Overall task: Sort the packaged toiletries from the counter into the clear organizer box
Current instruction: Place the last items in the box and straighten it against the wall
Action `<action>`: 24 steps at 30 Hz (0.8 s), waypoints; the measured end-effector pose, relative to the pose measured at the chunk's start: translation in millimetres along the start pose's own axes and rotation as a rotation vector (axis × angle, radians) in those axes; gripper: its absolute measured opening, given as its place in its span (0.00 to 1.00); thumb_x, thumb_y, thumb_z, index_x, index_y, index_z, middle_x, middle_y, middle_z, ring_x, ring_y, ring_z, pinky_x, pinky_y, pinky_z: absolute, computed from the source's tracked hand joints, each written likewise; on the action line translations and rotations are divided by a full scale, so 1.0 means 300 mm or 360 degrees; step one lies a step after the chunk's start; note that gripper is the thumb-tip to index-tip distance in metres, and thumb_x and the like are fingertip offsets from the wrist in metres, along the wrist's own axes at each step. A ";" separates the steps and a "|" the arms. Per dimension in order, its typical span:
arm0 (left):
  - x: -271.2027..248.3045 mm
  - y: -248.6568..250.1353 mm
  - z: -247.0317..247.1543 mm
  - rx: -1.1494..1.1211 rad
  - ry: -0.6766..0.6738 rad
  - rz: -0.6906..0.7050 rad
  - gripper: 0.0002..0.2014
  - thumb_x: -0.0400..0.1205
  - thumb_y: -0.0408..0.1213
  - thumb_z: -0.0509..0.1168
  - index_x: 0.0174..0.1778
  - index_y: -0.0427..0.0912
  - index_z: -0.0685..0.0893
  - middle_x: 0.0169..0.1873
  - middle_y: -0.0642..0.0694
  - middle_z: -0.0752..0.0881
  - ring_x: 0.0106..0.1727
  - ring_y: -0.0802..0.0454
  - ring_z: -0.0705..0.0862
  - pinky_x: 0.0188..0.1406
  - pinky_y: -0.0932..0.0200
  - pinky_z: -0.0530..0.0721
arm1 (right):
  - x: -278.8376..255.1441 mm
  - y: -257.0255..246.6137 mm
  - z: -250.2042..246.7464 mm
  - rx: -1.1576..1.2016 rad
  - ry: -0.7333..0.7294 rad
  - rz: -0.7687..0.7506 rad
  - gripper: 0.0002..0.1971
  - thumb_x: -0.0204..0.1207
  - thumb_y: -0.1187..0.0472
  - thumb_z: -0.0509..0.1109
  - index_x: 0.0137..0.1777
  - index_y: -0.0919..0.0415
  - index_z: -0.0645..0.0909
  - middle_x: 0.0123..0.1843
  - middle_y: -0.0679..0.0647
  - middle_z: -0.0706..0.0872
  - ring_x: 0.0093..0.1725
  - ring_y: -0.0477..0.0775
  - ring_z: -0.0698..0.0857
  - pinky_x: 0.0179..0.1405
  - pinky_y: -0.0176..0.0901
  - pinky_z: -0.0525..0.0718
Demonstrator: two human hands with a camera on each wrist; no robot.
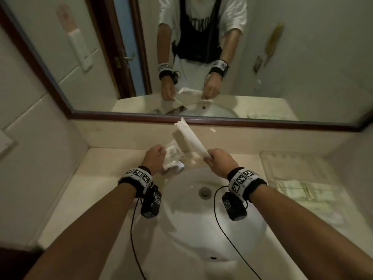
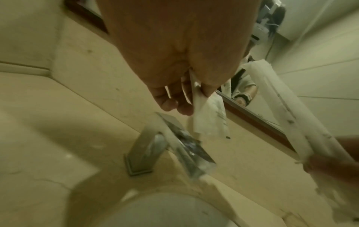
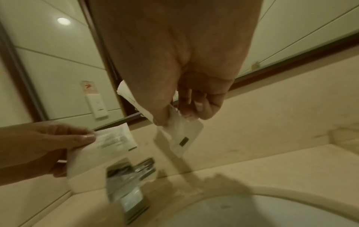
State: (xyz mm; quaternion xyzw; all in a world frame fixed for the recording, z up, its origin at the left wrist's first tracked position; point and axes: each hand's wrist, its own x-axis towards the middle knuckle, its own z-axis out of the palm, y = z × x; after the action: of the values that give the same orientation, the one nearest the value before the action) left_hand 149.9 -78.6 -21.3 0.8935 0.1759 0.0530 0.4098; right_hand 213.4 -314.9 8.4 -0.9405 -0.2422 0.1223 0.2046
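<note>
Two white sachets are held above the faucet. Left hand pinches the small sachet; right hand pinches the long sachet.

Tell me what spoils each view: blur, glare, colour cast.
Head view: dim, wide-angle bending of the mirror frame. Left wrist view: yellow cast, motion blur on the faucet and long packet. Right wrist view: blurred faucet, reflected ceiling light as a glare spot.

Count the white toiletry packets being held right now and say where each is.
2. A small flat packet is pinched in the left hand above the faucet; a long packet in the right hand. Others may be hidden.
</note>
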 end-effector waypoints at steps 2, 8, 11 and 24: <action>0.004 0.077 0.075 0.0044 -0.0058 0.0057 0.05 0.84 0.33 0.58 0.43 0.40 0.77 0.39 0.42 0.80 0.41 0.47 0.78 0.35 0.60 0.72 | -0.053 0.104 -0.054 -0.0010 0.0030 0.0093 0.08 0.81 0.54 0.64 0.45 0.56 0.81 0.45 0.60 0.86 0.42 0.62 0.82 0.38 0.45 0.74; 0.000 0.312 0.303 0.0073 -0.0239 0.0278 0.04 0.84 0.32 0.58 0.44 0.40 0.77 0.40 0.40 0.79 0.43 0.47 0.77 0.42 0.57 0.72 | -0.216 0.379 -0.186 -0.0003 0.0082 0.0315 0.10 0.80 0.54 0.66 0.36 0.51 0.74 0.37 0.55 0.81 0.38 0.58 0.79 0.36 0.44 0.71; -0.003 0.414 0.413 0.0059 -0.0299 0.0341 0.05 0.83 0.31 0.58 0.44 0.38 0.78 0.39 0.39 0.80 0.42 0.45 0.78 0.43 0.53 0.76 | -0.288 0.505 -0.244 0.0033 0.0109 0.0413 0.09 0.80 0.53 0.66 0.42 0.56 0.83 0.39 0.56 0.84 0.39 0.59 0.81 0.36 0.44 0.73; -0.029 0.695 0.778 0.0017 -0.0416 0.0343 0.09 0.84 0.33 0.58 0.49 0.32 0.80 0.37 0.40 0.81 0.38 0.46 0.78 0.42 0.51 0.79 | -0.464 0.999 -0.378 -0.0141 0.0034 0.0602 0.06 0.78 0.56 0.70 0.44 0.56 0.87 0.34 0.54 0.83 0.35 0.57 0.82 0.34 0.41 0.74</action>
State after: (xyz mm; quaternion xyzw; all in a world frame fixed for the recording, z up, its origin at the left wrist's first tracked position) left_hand 254.0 -373.8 -18.0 0.9087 0.0246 -0.0210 0.4163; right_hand 253.4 -661.7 -6.0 -0.9786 -0.0639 0.1376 0.1389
